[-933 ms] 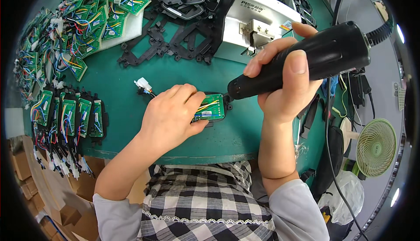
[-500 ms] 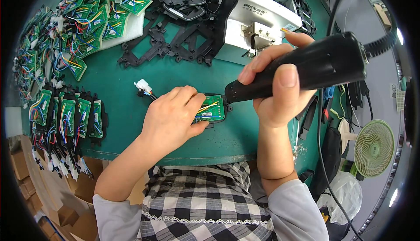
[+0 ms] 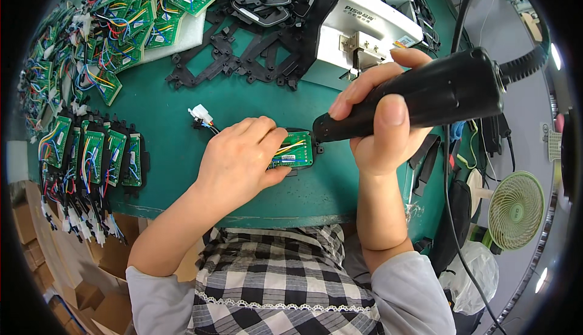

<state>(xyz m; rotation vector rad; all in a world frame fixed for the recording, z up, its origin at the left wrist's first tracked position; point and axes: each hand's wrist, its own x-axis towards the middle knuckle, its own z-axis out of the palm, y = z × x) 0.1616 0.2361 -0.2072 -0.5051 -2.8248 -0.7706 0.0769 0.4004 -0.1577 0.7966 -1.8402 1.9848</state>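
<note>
My left hand is closed over a green circuit board, thumb on the near edge and fingers on the far side. The board sits in a black plastic frame on the green table, and its left part is hidden under my hand. From that side wires run out to a white connector. My right hand is wrapped round a black corded electric screwdriver, held tilted. Its nose meets the right end of the frame; the bit is not visible.
A silver machine stands at the back, beside black plastic frames. Wired circuit boards are heaped at the far left. Assembled boards stand in a row at left. The screwdriver's cable hangs at right, near a green fan.
Both hands keep almost the same pose, with the screwdriver still at the frame's right end. The whole view has shifted slightly.
</note>
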